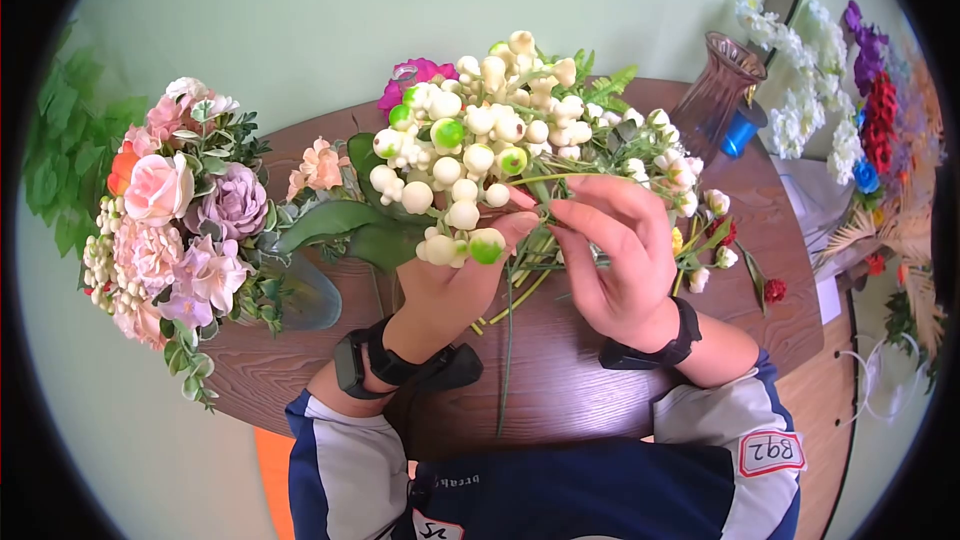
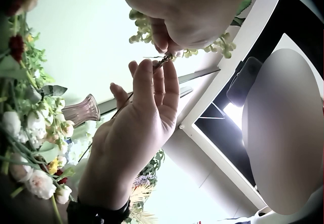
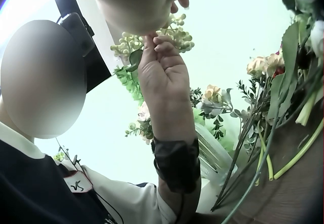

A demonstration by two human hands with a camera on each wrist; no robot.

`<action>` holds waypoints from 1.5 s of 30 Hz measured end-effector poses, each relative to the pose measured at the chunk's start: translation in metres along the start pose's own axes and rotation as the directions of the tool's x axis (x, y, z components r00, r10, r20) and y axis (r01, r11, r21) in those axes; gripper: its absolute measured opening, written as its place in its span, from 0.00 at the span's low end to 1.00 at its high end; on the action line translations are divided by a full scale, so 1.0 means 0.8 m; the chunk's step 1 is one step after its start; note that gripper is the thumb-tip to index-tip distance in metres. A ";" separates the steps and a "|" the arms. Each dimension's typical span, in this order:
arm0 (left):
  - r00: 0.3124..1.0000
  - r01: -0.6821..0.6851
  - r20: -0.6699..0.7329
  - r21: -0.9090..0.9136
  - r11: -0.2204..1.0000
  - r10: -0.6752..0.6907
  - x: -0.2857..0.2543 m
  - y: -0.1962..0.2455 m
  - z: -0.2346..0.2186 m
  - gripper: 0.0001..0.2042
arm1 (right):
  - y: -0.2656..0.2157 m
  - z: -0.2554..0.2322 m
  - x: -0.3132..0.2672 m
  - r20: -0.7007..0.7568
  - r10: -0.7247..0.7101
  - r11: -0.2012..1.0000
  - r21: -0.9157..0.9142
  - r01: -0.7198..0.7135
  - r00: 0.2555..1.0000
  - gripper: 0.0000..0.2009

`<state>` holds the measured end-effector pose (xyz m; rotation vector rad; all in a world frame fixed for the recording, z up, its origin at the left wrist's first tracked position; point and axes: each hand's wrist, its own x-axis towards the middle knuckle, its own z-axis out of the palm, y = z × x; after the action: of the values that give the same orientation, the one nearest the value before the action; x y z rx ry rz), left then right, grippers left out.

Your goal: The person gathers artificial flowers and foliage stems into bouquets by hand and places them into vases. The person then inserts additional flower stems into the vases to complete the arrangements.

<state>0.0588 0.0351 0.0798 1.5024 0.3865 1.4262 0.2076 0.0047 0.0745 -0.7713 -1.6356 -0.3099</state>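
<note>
A spray of cream and green artificial berries (image 1: 460, 140) is held up over the table. My left hand (image 1: 460, 275) pinches it low, between thumb and fingers, beneath the berries. Fingertips of my right hand (image 1: 625, 255) meet the left ones and pinch a thin stem there. In the left wrist view, the right hand (image 2: 134, 128) has its thumb and fingers together on that dark thin stem (image 2: 163, 61), and a fine strand trails down past the hand. The right wrist view shows the left hand (image 3: 167, 80) just below the berries (image 3: 177, 34); its fingertips are partly hidden.
Mixed pink and purple flowers fill a glass vase (image 1: 305, 292) on the left. White roses (image 1: 690, 175) and cut stems (image 1: 520, 295) lie on the dark wooden table (image 1: 570, 390). A purple-tinted glass vase (image 1: 715, 90) and a blue object (image 1: 740, 130) stand at the back right.
</note>
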 end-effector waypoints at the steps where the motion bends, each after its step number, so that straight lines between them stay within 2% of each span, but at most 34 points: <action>1: 1.000 -0.025 0.013 0.088 0.996 0.024 0.001 -0.001 -0.002 0.07 | -0.002 -0.001 -0.001 0.001 0.000 1.000 -0.001 0.000 1.000 0.17; 2: 0.999 -0.050 0.027 0.176 0.983 0.046 0.001 -0.002 -0.003 0.07 | -0.006 -0.002 -0.003 0.032 0.033 0.999 -0.005 -0.033 0.999 0.17; 4: 0.999 -0.043 0.027 0.181 0.983 0.039 0.001 0.001 -0.002 0.08 | -0.006 -0.001 -0.004 0.065 0.067 0.998 -0.007 -0.067 0.996 0.17; 6: 0.999 -0.035 0.028 0.187 0.982 0.031 0.001 -0.001 -0.004 0.08 | -0.002 0.002 -0.002 0.030 0.036 0.999 0.021 -0.037 0.999 0.18; 8: 0.990 -0.142 0.067 0.303 0.942 0.127 0.003 -0.012 -0.011 0.10 | -0.002 0.002 -0.002 0.052 0.068 0.997 0.043 -0.070 0.996 0.17; 10: 0.987 -0.151 0.098 0.323 0.934 0.126 0.001 -0.015 -0.016 0.09 | -0.002 0.003 -0.003 0.074 0.098 0.993 0.063 -0.103 0.992 0.17; 11: 0.984 -0.161 0.127 0.342 0.926 0.124 0.000 -0.015 -0.017 0.09 | -0.004 0.003 -0.004 0.094 0.155 0.982 0.094 -0.164 0.983 0.16; 12: 0.989 -0.137 0.095 0.279 0.950 0.115 0.000 -0.014 -0.013 0.08 | -0.005 0.003 -0.005 0.117 0.211 0.966 0.124 -0.225 0.970 0.15; 16: 0.969 -0.224 0.178 0.350 0.910 0.171 0.003 -0.023 -0.027 0.08 | -0.014 0.000 -0.001 0.149 0.277 0.936 0.182 -0.302 0.949 0.14; 18: 0.964 -0.228 0.191 0.249 0.941 0.183 0.004 -0.029 -0.031 0.17 | -0.019 -0.003 0.001 0.225 0.423 0.831 0.291 -0.474 0.878 0.12; 19: 0.964 -0.228 0.191 0.249 0.941 0.183 0.001 -0.026 -0.029 0.17 | -0.017 -0.002 -0.002 0.225 0.423 0.831 0.291 -0.474 0.878 0.12; 21: 0.994 -0.082 0.092 0.244 0.966 0.061 -0.004 -0.011 -0.021 0.05 | -0.012 0.003 -0.011 0.221 0.390 0.789 0.421 -0.448 0.894 0.10; 26: 0.988 -0.130 0.124 0.318 0.939 0.095 -0.005 -0.013 -0.026 0.04 | -0.015 0.002 -0.009 0.258 0.399 0.732 0.488 -0.475 0.880 0.08; 28: 0.983 -0.157 0.142 0.350 0.923 0.114 -0.004 -0.014 -0.026 0.03 | -0.011 0.001 -0.010 0.327 0.469 0.630 0.528 -0.570 0.821 0.08; 29: 0.983 -0.158 0.142 0.349 0.924 0.114 -0.005 -0.012 -0.022 0.03 | -0.011 0.000 -0.009 0.326 0.469 0.631 0.527 -0.570 0.821 0.08; 30: 0.998 0.032 0.047 0.109 0.994 -0.037 -0.006 -0.008 -0.015 0.03 | -0.012 -0.001 -0.007 0.358 0.474 0.574 0.567 -0.590 0.805 0.08; 31: 0.978 0.205 -0.007 -0.152 0.967 -0.208 -0.007 -0.005 -0.011 0.04 | -0.013 -0.001 -0.006 0.389 0.477 0.513 0.605 -0.609 0.788 0.08; 32: 0.978 0.207 -0.007 -0.150 0.967 -0.211 -0.007 -0.004 -0.012 0.04 | -0.013 -0.002 -0.005 0.389 0.478 0.511 0.606 -0.610 0.787 0.08; 34: 0.996 0.048 0.069 0.064 0.997 -0.052 -0.005 -0.001 -0.019 0.04 | -0.011 -0.005 -0.004 0.497 0.492 0.334 0.651 -0.682 0.715 0.08; 37: 0.958 -0.231 0.245 0.339 0.912 0.151 0.002 -0.001 -0.024 0.05 | -0.009 -0.008 -0.001 0.566 0.473 0.271 0.636 -0.723 0.675 0.07; 38: 0.957 -0.230 0.246 0.338 0.913 0.151 0.003 -0.004 -0.023 0.05 | -0.010 -0.009 0.003 0.564 0.475 0.271 0.636 -0.723 0.675 0.07; 40: 0.969 -0.172 0.196 0.090 0.981 0.152 0.004 -0.011 -0.020 0.05 | -0.015 -0.013 0.012 0.655 0.525 0.093 0.590 -0.802 0.543 0.08; 41: 0.969 -0.172 0.195 0.090 0.981 0.152 0.005 -0.011 -0.020 0.05 | -0.013 -0.014 0.012 0.656 0.525 0.093 0.590 -0.802 0.543 0.08; 43: 0.962 -0.222 0.213 0.258 0.940 0.169 0.005 -0.011 -0.021 0.06 | -0.010 -0.017 0.011 0.737 0.484 0.055 0.513 -0.857 0.472 0.08; 44: 0.959 -0.245 0.224 0.338 0.909 0.175 0.005 -0.011 -0.021 0.07 | -0.010 -0.017 0.011 0.737 0.485 0.054 0.512 -0.857 0.471 0.08; 45: 0.955 -0.266 0.236 0.416 0.870 0.180 0.005 -0.011 -0.021 0.07 | -0.010 -0.017 0.012 0.721 0.495 0.141 0.485 -0.863 0.485 0.09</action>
<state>0.0481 0.0496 0.0724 2.0982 0.4510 1.4147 0.2128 -0.0061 0.0880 -0.7676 -1.3036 1.3889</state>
